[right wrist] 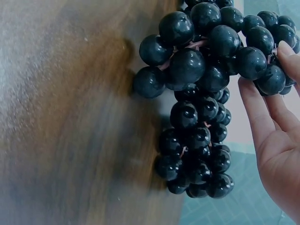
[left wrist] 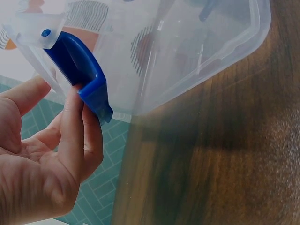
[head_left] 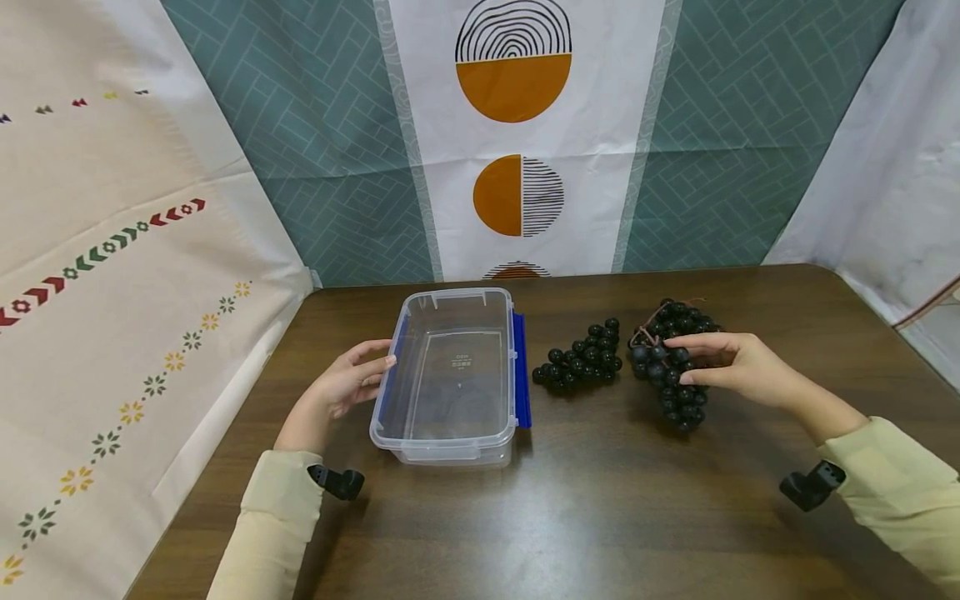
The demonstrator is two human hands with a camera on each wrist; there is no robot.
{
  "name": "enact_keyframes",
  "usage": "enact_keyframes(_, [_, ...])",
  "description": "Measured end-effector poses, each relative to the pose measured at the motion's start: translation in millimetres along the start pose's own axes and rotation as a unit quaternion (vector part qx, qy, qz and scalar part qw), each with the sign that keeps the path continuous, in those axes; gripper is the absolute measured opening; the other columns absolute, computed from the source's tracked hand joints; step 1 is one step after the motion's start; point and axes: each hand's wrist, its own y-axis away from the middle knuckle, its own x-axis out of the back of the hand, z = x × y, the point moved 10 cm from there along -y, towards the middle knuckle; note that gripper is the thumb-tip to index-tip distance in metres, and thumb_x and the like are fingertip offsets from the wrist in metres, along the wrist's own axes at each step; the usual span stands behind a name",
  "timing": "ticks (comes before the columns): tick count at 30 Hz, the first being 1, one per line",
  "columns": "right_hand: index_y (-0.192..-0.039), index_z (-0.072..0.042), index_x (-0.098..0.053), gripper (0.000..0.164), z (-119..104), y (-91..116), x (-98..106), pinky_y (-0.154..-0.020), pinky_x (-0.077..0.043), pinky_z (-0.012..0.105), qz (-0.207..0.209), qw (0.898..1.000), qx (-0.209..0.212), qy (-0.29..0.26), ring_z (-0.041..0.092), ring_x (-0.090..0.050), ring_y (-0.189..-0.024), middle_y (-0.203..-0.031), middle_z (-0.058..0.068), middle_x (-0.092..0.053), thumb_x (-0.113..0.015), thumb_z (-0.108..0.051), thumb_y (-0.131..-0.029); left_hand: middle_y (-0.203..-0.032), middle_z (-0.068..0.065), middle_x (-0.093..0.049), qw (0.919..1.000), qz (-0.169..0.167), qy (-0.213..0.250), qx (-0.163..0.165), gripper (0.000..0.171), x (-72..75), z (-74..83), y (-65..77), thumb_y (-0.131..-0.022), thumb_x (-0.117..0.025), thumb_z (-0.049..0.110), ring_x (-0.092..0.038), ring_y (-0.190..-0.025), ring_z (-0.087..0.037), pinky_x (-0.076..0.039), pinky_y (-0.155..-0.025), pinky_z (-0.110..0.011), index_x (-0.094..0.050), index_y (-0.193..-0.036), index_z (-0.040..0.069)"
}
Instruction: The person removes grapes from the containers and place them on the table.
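Observation:
A clear plastic container [head_left: 459, 446] without a lid on top stands on the table, a blue side clip [head_left: 522, 371] on its right. My left hand [head_left: 348, 379] grips its left wall, thumb at the rim and fingers by another blue clip [left wrist: 96, 84]. To the right, my right hand [head_left: 738, 367] pinches a bunch of black grapes [head_left: 670, 392] between thumb and fingers. More black grapes [head_left: 678, 315] lie just behind it; whether they are a separate bunch is hard to tell. A smaller bunch [head_left: 577, 360] lies between the container and the right hand.
The brown wooden table [head_left: 600, 517] reaches back to a teal and white patterned cloth [head_left: 517, 133]. An embroidered cream cloth [head_left: 112, 333] borders the left side, and a white cloth [head_left: 885, 183] the right. Both wrists wear small black cameras.

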Motion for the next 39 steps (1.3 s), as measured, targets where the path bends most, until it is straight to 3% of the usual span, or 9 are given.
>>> enact_keyframes(26, [-0.128, -0.011, -0.061, 0.044, -3.1, -5.5, -27.2, -0.075, -0.051, 0.021, -0.035, 0.999, -0.002, -0.007, -0.012, -0.051, -0.103, -0.118, -0.027, -0.054, -0.071, -0.015, -0.085, -0.105, 0.003, -0.059, 1.0000, -0.001, 0.002, 0.004, 0.063, -0.8, 1.2, 1.9, -0.095, -0.059, 0.027, -0.063, -0.091, -0.006, -0.053, -0.075, -0.023, -0.027, -0.147, 0.010])
enact_keyframes(31, [-0.127, -0.009, -0.061, 0.043, -7.0, -7.3, -34.4, -0.071, -0.050, 0.023, -0.050, 0.998, 0.014, -0.022, -0.011, -0.052, -0.103, -0.116, -0.028, -0.056, -0.070, -0.012, -0.086, -0.104, 0.003, -0.058, 1.0000, -0.001, 0.000, 0.007, 0.063, -0.3, 0.7, 2.1, -0.095, -0.059, 0.027, -0.063, -0.090, -0.006, -0.052, -0.075, -0.022, -0.027, -0.147, 0.011])
enact_keyframes(39, [-0.125, 0.000, -0.060, 0.041, -11.3, -9.2, -47.4, -0.058, -0.043, 0.028, -0.082, 0.994, 0.043, -0.063, 0.001, -0.056, -0.085, -0.117, -0.029, -0.057, -0.069, -0.006, -0.085, -0.103, 0.004, -0.060, 1.0000, 0.000, 0.005, 0.006, 0.063, -1.0, 0.8, 2.5, -0.095, -0.059, 0.027, -0.063, -0.090, -0.006, -0.053, -0.074, -0.022, -0.028, -0.147, 0.011])
